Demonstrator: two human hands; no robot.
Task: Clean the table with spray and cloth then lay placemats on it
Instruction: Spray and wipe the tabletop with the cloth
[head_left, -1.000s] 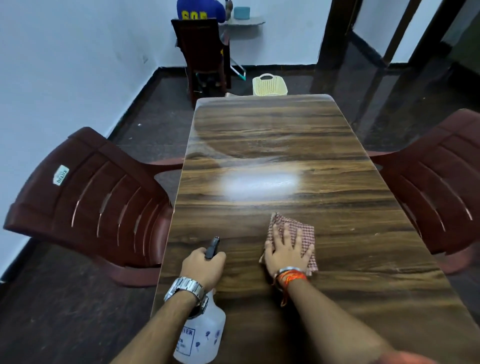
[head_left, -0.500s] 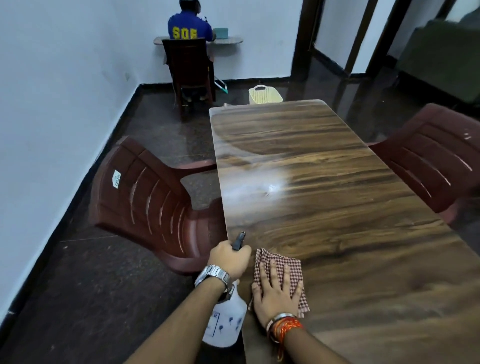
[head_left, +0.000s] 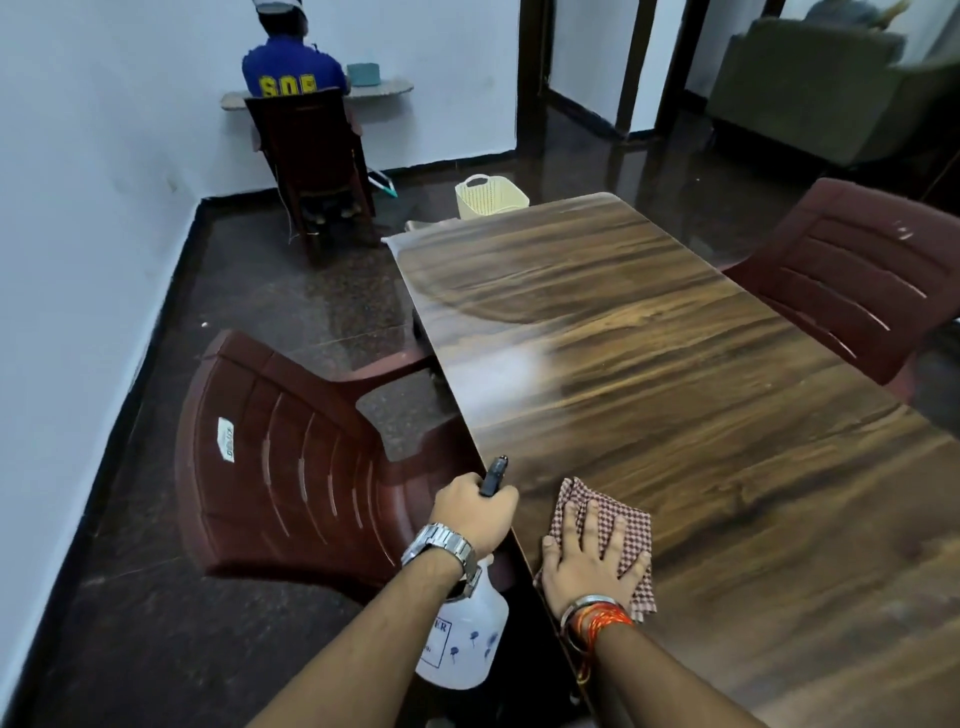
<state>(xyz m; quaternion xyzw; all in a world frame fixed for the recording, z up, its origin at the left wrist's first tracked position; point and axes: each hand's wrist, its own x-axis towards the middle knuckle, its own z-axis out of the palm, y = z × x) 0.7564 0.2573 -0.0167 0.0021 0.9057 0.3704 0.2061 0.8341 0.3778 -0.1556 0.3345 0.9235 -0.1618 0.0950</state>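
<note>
Checked cloth (head_left: 626, 519) beneath flat right hand (head_left: 587, 566); spray bottle (head_left: 462, 644) in clenched left hand (head_left: 472, 512).

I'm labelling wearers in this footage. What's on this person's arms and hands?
Both forearms are bare: no sleeves in view, no gloves. The left hand has a silver link-band watch at its wrist. The right hand has a thin silver bangle and orange-red threads at its wrist, one loose end hanging down.
</note>
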